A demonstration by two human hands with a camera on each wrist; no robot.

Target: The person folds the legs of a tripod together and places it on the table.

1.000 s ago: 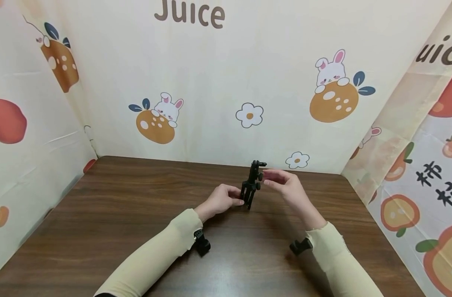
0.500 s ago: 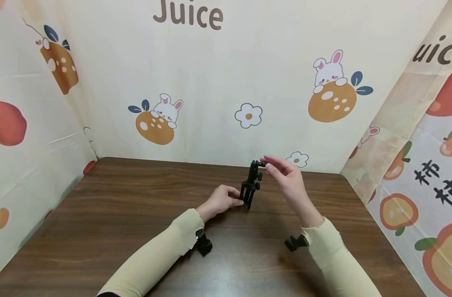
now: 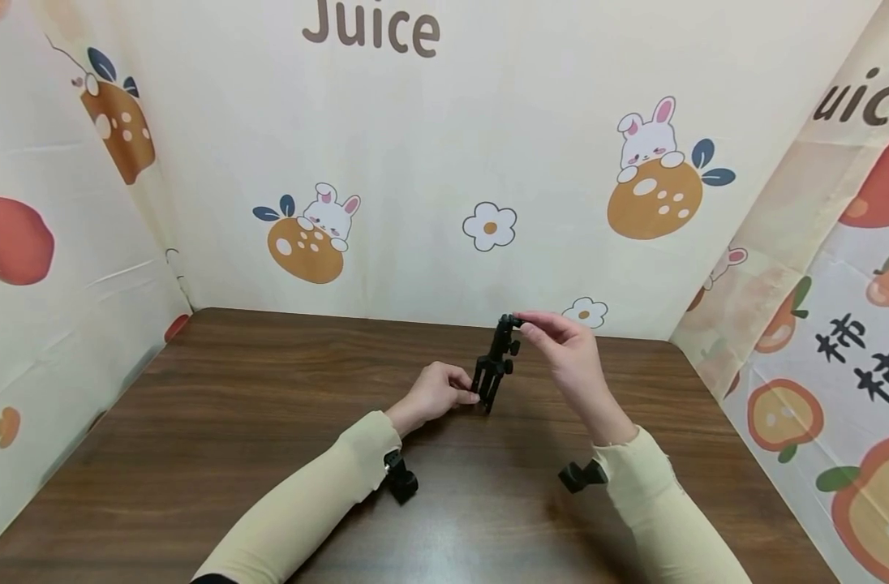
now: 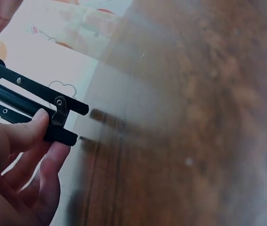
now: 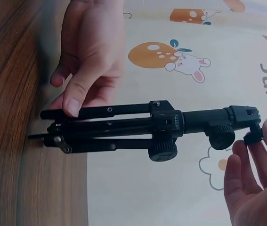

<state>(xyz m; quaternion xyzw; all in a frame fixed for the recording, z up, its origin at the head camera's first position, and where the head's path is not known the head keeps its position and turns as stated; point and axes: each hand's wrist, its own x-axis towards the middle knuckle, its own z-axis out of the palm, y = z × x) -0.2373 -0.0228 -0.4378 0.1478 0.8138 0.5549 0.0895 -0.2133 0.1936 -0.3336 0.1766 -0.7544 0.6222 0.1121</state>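
A small black tripod [image 3: 492, 367] stands slightly tilted near the back of the table, its legs folded together. My left hand [image 3: 435, 391] pinches the lower end of one leg [image 4: 63, 134] between thumb and fingers. At the top, my right hand [image 3: 572, 357] pinches the small sideways piece [image 5: 253, 137] that juts from the tripod's head [image 5: 242, 116]. Two round knobs stick out on the right side: the lower knob [image 5: 163, 149] at the collar and the upper knob [image 5: 222, 136] on the column. Whether the feet touch the table I cannot tell.
The dark wooden table [image 3: 269, 389] spreads around both arms. Behind it hangs a pale printed curtain [image 3: 415, 162], close to the tripod, and more printed cloth [image 3: 817, 357] stands at the sides. Black wrist cameras [image 3: 401, 478] sit under the beige sleeves [image 3: 306, 495].
My right hand has risen from beside the tripod's upper knob to its top and now pinches the sideways piece there. The left hand keeps its hold on the leg.
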